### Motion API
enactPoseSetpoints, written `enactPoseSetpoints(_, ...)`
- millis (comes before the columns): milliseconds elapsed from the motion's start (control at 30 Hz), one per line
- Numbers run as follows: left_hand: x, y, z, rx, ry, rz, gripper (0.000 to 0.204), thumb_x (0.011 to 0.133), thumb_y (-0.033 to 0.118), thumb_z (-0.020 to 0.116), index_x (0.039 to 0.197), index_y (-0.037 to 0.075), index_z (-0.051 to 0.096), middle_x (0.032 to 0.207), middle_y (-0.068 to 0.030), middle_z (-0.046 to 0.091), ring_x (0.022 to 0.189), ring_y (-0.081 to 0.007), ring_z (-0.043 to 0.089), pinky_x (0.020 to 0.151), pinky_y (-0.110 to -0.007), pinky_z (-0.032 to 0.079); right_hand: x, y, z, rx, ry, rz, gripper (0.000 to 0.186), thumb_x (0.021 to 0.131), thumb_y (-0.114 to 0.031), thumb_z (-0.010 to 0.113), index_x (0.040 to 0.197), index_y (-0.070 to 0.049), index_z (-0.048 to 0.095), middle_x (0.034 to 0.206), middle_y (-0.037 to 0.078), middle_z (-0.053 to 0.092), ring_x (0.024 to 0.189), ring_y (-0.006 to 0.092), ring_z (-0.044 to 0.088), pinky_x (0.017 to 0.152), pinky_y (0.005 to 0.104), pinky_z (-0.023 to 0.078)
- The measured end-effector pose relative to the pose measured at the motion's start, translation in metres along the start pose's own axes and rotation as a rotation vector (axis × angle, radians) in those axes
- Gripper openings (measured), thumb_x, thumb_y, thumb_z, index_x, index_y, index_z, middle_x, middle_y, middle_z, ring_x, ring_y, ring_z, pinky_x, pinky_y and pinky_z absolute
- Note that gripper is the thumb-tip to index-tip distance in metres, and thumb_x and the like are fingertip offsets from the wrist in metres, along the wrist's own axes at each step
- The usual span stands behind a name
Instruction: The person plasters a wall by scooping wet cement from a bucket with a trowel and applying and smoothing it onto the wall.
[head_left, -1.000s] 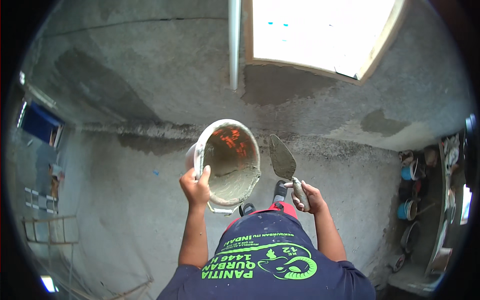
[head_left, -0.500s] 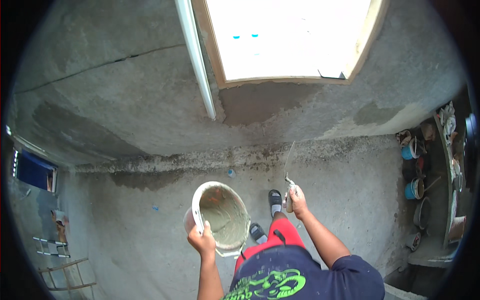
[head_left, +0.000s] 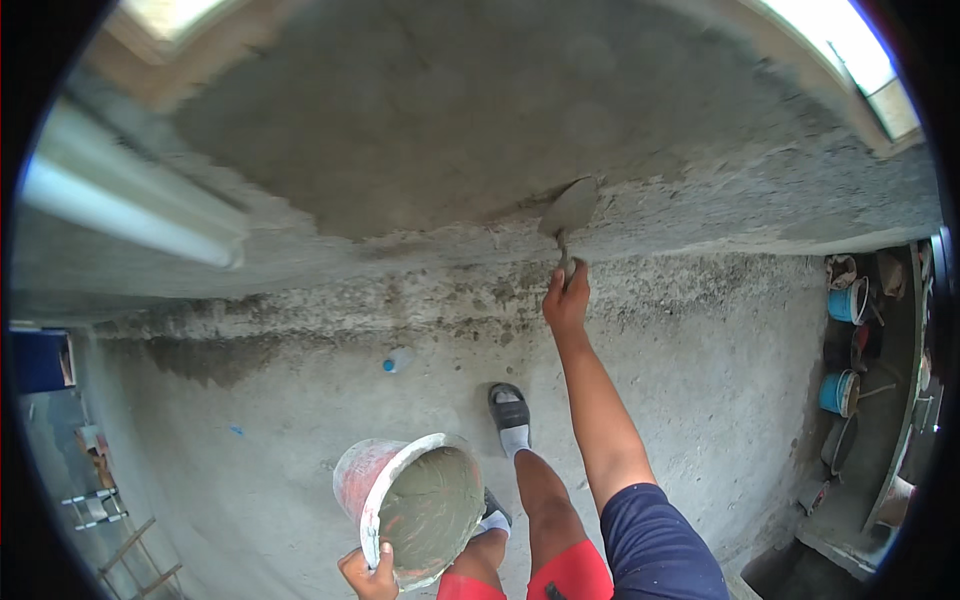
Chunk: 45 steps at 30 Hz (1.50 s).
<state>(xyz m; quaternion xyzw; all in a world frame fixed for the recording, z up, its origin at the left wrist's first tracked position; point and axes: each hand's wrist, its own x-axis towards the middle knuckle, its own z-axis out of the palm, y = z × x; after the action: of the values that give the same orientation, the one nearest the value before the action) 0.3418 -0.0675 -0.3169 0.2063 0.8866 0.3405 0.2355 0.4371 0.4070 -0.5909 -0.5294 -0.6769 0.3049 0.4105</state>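
My left hand [head_left: 368,574] grips the rim of a white bucket [head_left: 352,480], its thumb over the edge. Grey wet mortar [head_left: 432,510] coats the inside of the tilted bucket. My right arm reaches forward, and my right hand [head_left: 567,296] is closed round the handle of a trowel [head_left: 572,207]. The trowel's blade lies against the wall, at the lower edge of a darker, damp patch of plaster [head_left: 430,120]. Part of the handle is hidden by my fingers.
A white pipe [head_left: 130,190] runs along the wall at the left. Blue buckets [head_left: 835,392] and other items stand along the right side by a shelf. A small bottle [head_left: 396,362] lies on the floor ahead of my feet. A wooden ladder-like frame [head_left: 135,550] is at lower left.
I have come closer to the wall. My right hand has moved forward and up, bringing the trowel blade onto the wall. The bucket, still in my left hand, sits lower in view.
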Motion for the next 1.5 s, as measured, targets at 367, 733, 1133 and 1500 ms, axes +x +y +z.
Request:
enactPoseSetpoints(367, 0.025, 0.031, 0.043, 0.011, -0.149, -0.079, 0.04, 0.085, 0.016, 0.071, 0.058, 0.0, 0.046, 0.05, -0.0017, 0.04, 0.048, -0.0104, 0.037, 0.048, -0.034, 0.028, -0.139, 0.138, -0.034, -0.622, -0.595, 0.325, 0.042, 0.098, -0.035, 0.053, 0.107, 0.004, 0.063, 0.099, 0.032, 0.067, 0.091, 0.048, 0.066, 0.08, 0.0561, 0.054)
enactPoseSetpoints(733, -0.065, 0.073, -0.039, -0.14, 0.107, 0.041, 0.046, 0.084, 0.014, 0.075, 0.057, 0.004, 0.039, 0.052, -0.0005, 0.033, 0.051, -0.0095, 0.031, 0.046, -0.035, 0.025, -0.357, 0.021, -0.41, -0.778, -0.664, 1.078, 0.04, 0.09, -0.03, 0.065, 0.099, 0.009, 0.066, 0.088, 0.029, 0.071, 0.076, 0.0395, 0.073, 0.067, 0.0469, 0.059)
enactPoseSetpoints(1133, -0.13, 0.144, -0.136, -0.56, 0.179, 0.325, 0.045, 0.089, 0.013, 0.072, 0.057, 0.009, 0.04, 0.057, 0.0087, 0.041, 0.054, -0.0036, 0.033, 0.049, -0.029, 0.021, -0.188, -0.324, -0.512, 0.023, -0.85, 0.28, 0.03, 0.092, -0.025, 0.071, 0.112, -0.004, 0.067, 0.072, 0.002, 0.061, 0.064, 0.0135, 0.058, 0.059, 0.0302, 0.049)
enactPoseSetpoints(1500, -0.2, 0.184, -0.172, -0.458, 0.168, 0.596, 0.048, 0.089, 0.016, 0.072, 0.055, 0.003, 0.042, 0.049, 0.002, 0.036, 0.049, -0.0083, 0.032, 0.047, -0.034, 0.022, -0.165, -0.508, -0.447, -0.61, -1.317, -0.577, 0.025, 0.09, -0.027, 0.067, 0.104, -0.008, 0.074, 0.089, 0.021, 0.072, 0.087, 0.0396, 0.069, 0.079, 0.0483, 0.055)
